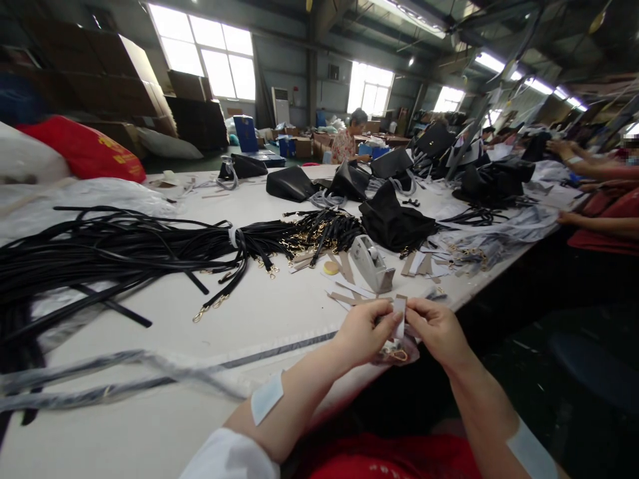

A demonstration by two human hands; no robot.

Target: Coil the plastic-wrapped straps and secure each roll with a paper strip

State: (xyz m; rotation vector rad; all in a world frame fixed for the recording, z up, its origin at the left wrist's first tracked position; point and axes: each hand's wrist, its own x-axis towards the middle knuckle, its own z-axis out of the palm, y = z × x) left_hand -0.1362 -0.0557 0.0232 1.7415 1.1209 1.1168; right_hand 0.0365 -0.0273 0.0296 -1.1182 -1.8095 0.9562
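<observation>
My left hand (363, 331) and my right hand (435, 328) meet at the table's near edge, both pinched on a small white paper strip (400, 314). Below the fingers hangs a clear plastic wrapping with a gold metal clasp (398, 353) inside it. A grey tape dispenser (370, 263) stands just beyond my hands, with brown and white card strips (349, 298) lying around it. A long plastic-sleeved strap (150, 376) runs across the table to my left.
A big bundle of black straps with gold clasps (150, 249) covers the left and middle of the white table (259, 313). Black bags (394, 223) lie further back. Other people's arms (594, 223) reach in at the right; a person sits at the far end (349, 140).
</observation>
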